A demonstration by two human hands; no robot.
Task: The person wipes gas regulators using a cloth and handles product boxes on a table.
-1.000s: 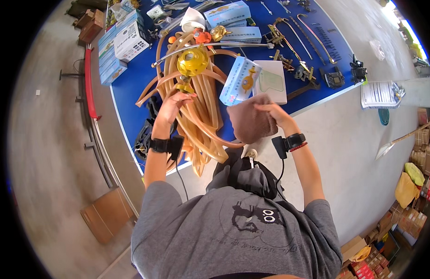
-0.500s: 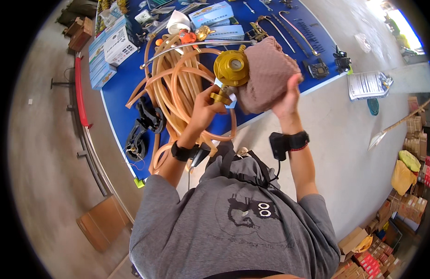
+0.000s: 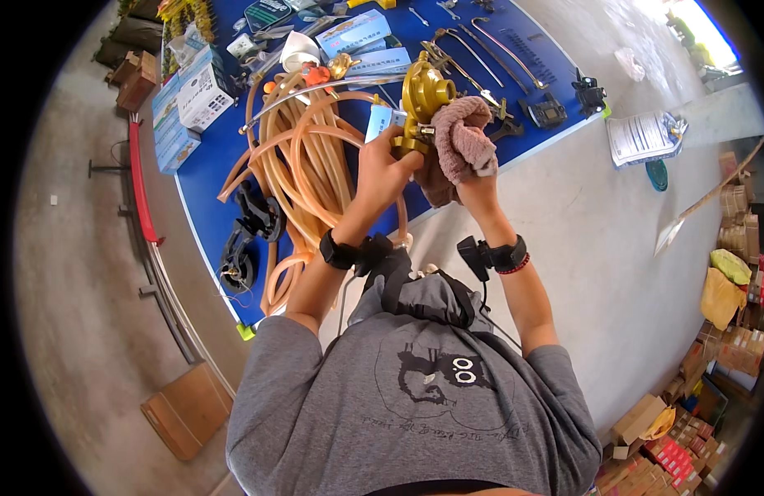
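In the head view, a blue surface (image 3: 208, 178) lies on a grey concrete floor (image 3: 613, 248), carrying coiled orange hose (image 3: 303, 157), boxes (image 3: 192, 91) at the far left and metal tools (image 3: 481, 41) at the far right. Cardboard cartons (image 3: 729, 347) stack along the right. Both forearms rise over the surface's near edge. The left hand (image 3: 382, 169) has its fingers clenched on a brass regulator (image 3: 423, 99); the right hand (image 3: 473, 178) grasps a pinkish cloth (image 3: 460, 145) pressed against the regulator's right side.
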